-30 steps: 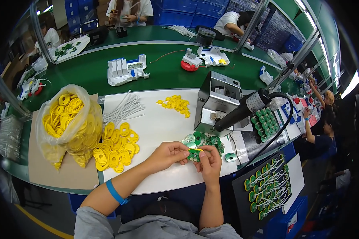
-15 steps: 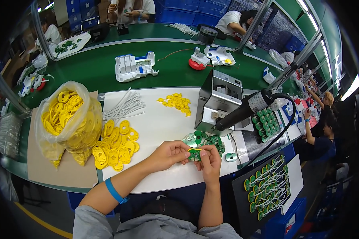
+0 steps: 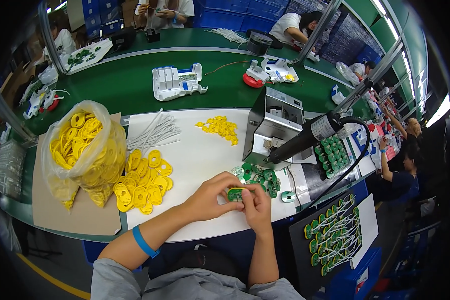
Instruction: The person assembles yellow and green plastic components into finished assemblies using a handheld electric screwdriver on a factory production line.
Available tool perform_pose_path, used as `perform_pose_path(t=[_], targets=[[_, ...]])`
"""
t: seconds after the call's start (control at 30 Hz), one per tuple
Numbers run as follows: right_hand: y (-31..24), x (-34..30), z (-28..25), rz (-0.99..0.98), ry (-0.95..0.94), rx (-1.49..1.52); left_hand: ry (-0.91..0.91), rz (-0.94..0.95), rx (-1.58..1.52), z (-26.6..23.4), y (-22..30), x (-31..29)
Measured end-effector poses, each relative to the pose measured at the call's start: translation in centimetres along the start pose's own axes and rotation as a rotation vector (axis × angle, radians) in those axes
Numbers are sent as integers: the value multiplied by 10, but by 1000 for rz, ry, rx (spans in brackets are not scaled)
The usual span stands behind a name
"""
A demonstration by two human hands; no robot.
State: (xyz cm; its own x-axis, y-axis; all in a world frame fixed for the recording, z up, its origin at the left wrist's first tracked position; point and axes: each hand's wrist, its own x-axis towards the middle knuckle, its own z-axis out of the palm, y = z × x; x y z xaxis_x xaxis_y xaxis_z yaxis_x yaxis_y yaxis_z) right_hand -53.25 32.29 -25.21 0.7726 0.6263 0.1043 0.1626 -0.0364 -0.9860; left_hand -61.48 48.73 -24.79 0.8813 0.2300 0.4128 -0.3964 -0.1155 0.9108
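Between my two hands, over the front of the white work sheet (image 3: pixel 185 220), is a small green circuit board (image 3: pixel 235 194) with a yellow plastic rim behind it. My left hand (image 3: pixel 211 198) pinches its left side. My right hand (image 3: pixel 257 204) has thumb and fingers closed on its right side. Just beyond my fingers lies a pile of loose green circuit boards (image 3: pixel 268 179); a single board (image 3: pixel 288 197) rests to its right. To the left of my left hand are oval yellow plastic covers (image 3: pixel 144 181) in a loose heap.
A clear bag of yellow covers (image 3: pixel 87 145) stands at left. White cable ties (image 3: pixel 155 131) and small yellow parts (image 3: pixel 220 129) lie farther back. A metal machine (image 3: pixel 275 125) and black cylindrical tool (image 3: pixel 305 140) stand right. Wired boards (image 3: pixel 335 232) fill a black tray. White housings (image 3: pixel 177 82) sit on the green belt.
The board has turned and shifted slightly left in my hands, with my fingers regripping it. On the belt, the white housings have moved a little to the right.
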Motion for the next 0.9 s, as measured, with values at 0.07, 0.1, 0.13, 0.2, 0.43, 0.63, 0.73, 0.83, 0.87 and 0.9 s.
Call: perform_pose_path(t=[0.07, 0.1, 0.13, 0.2, 0.43, 0.63, 0.73, 0.83, 0.87, 0.9], targets=[[0, -1, 5, -2, 37, -7, -73, 93, 165, -9, -2, -2], [-4, 1, 6, -138, 86, -163, -78, 98, 165, -13, -1, -3], [-8, 3, 7, -272, 135, -320, -94, 51, 213, -18, 0, -3], [-21, 13, -10, -300, 325, -328, -154, -25, 322, -29, 4, -2], [-58, 91, -49, -637, 308, 0, -277, 116, 627, -39, 7, 1], [-85, 96, -60, -328, -171, 432, -144, 142, 612, -33, 2, -5], [-104, 97, -57, -402, -36, 494, -138, 107, 617, -28, 4, -5], [-124, 91, -45, -569, 93, 323, -145, 82, 643, -27, 7, -9], [-126, 90, -43, -574, 135, 363, -145, 79, 643, -27, 7, -10], [-124, 89, -43, -576, 139, 364, -144, 76, 643, -26, 8, -11]])
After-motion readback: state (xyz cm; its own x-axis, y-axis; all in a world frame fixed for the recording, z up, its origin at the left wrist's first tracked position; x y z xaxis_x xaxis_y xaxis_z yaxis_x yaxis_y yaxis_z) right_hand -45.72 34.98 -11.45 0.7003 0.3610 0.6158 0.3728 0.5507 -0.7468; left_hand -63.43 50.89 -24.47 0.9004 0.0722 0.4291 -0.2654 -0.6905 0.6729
